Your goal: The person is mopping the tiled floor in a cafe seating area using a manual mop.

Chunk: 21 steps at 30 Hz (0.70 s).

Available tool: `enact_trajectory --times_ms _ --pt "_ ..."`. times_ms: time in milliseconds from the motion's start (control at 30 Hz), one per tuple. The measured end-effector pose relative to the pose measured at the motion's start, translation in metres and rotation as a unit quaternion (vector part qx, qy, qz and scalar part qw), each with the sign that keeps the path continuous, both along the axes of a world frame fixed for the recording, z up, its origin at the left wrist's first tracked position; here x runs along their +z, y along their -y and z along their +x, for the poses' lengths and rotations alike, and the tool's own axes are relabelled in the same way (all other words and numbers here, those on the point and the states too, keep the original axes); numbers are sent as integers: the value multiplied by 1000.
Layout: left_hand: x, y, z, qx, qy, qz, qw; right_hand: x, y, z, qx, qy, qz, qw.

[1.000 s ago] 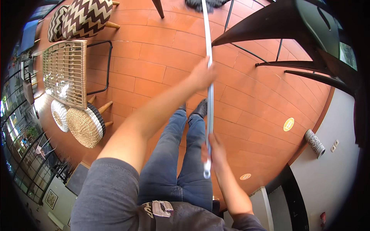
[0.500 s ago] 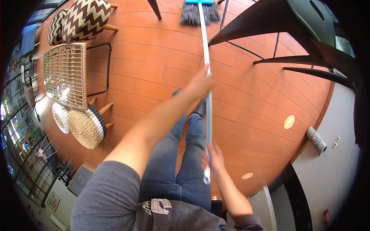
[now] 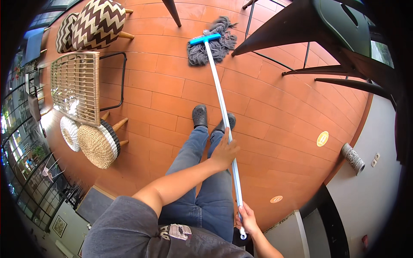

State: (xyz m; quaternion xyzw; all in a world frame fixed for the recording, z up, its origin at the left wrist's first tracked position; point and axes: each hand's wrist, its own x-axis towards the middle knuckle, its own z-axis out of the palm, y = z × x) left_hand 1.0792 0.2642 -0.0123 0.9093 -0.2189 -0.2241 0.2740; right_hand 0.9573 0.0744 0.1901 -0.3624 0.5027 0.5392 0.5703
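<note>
A mop with a white pole (image 3: 218, 88), a blue clamp and a grey string head (image 3: 211, 49) slants away from me across the floor. The strings lie on the tiles ahead of my feet, some of them trailing off to the far right. My left hand (image 3: 224, 151) is closed around the middle of the pole, above my right shin. Lower down, my right hand (image 3: 247, 218) grips the pole close to its white end cap, beside my right hip. Both feet, in dark clogs (image 3: 199, 116), stand on the floor; the pole partly covers the right one.
Orange-brown tiles (image 3: 167, 88) make up the floor. Left stand zigzag-patterned stools (image 3: 98, 23), a rattan chair (image 3: 75, 86) and a woven stool (image 3: 100, 146). Dark chair legs (image 3: 275, 34) reach in from the upper right. A patterned cylinder (image 3: 353, 159) is by the right wall.
Both hands have drawn the mop back toward me. Its head has come nearer and shifted left, turning with its strings spread out. My left hand has dropped from beyond my feet to above my shin.
</note>
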Motion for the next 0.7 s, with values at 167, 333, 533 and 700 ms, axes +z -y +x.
enact_trajectory --times_ms 167,333,533,700 --pt "-30 -29 72 40 8 5 999 -52 -35 49 26 73 -26 997" --pt "-74 -84 173 78 41 104 991 -114 -93 156 66 156 -26 985" --pt "-78 -91 169 -10 96 160 982 -118 -100 132 45 143 -34 988" --pt "-30 -15 78 -37 45 53 997 -46 -28 59 47 69 -65 994"
